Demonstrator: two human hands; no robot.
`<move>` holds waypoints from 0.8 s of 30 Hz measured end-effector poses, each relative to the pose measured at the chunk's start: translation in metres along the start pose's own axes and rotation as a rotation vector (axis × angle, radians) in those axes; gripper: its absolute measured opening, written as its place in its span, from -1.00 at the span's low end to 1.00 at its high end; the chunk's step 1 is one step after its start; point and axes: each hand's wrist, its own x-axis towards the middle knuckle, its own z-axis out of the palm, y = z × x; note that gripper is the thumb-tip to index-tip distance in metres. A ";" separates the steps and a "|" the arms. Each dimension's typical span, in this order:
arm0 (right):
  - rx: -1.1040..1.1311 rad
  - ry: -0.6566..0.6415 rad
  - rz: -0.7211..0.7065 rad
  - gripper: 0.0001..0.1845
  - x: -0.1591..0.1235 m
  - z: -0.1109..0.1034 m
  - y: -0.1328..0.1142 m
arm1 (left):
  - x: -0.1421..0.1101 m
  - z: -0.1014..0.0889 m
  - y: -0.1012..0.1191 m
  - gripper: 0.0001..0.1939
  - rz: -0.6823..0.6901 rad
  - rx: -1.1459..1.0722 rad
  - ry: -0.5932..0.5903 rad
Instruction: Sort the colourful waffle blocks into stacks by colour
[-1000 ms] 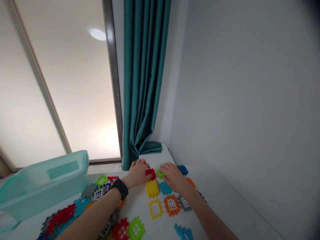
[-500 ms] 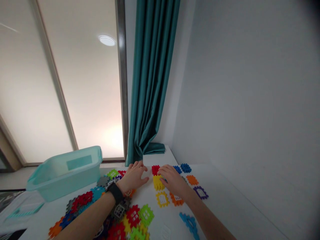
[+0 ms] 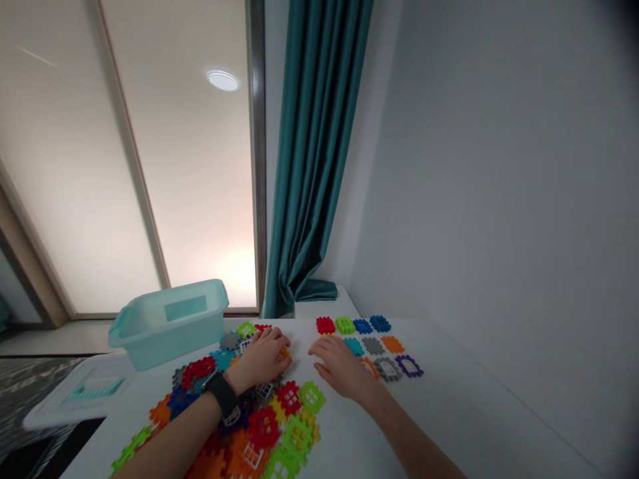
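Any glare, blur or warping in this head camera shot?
In the head view, bright glare blooms low on the frosted glass panel, where a round ceiling light also shows. Wide-angle distortion tilts the door frame and slants the white table's edge. The top right corner darkens, and the interlocking plastic tiles look slightly soft.

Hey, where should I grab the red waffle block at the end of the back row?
Probably pinch the red waffle block by its notched near and far edges, coming from above with your right hand: it lies flat on the white table, and the green block sits close on its right.
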 end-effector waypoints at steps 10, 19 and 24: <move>0.046 -0.128 -0.027 -0.82 -0.001 0.011 -0.054 | -0.053 -0.015 0.003 -0.71 -0.021 -0.004 0.025; -0.034 -0.102 0.076 -0.49 -0.008 0.024 -0.069 | -0.082 -0.003 0.004 -0.65 -0.086 -0.040 0.128; -0.043 -0.052 0.121 -0.51 -0.010 0.038 -0.070 | -0.089 0.001 0.004 -0.65 -0.063 -0.063 0.168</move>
